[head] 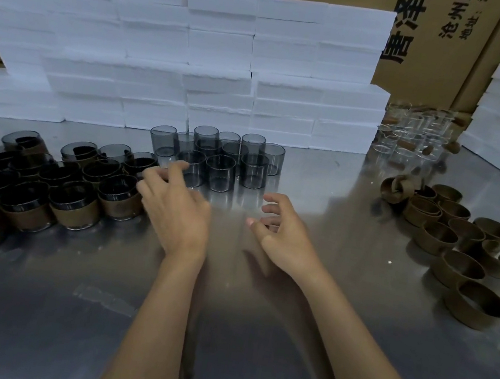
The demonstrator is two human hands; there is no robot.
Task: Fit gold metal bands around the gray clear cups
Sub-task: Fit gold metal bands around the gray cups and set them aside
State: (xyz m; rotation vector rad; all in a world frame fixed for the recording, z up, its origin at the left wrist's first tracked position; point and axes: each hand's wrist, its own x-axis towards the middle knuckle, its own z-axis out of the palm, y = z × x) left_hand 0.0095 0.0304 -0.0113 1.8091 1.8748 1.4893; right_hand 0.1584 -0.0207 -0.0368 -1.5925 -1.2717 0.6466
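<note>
1. On the steel surface (pixel 219 332), both hands hover, grip released: left hand (pixel 176 210) with fingers spread by the cups, right hand (pixel 281 230) loosely curled, holding nothing.
2. Left, banded cups (pixel 75 207) crowd together; right, loose gold bands (pixel 458 252) lie scattered.
3. Beyond, bare gray cups (pixel 220 158) stand clustered.
4. Farthest, white foam blocks (pixel 197 59) stacked high.

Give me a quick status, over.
Both hands empty: left hand by bare cups, right hand open. Bands loose at right. Nothing in the way.
</note>
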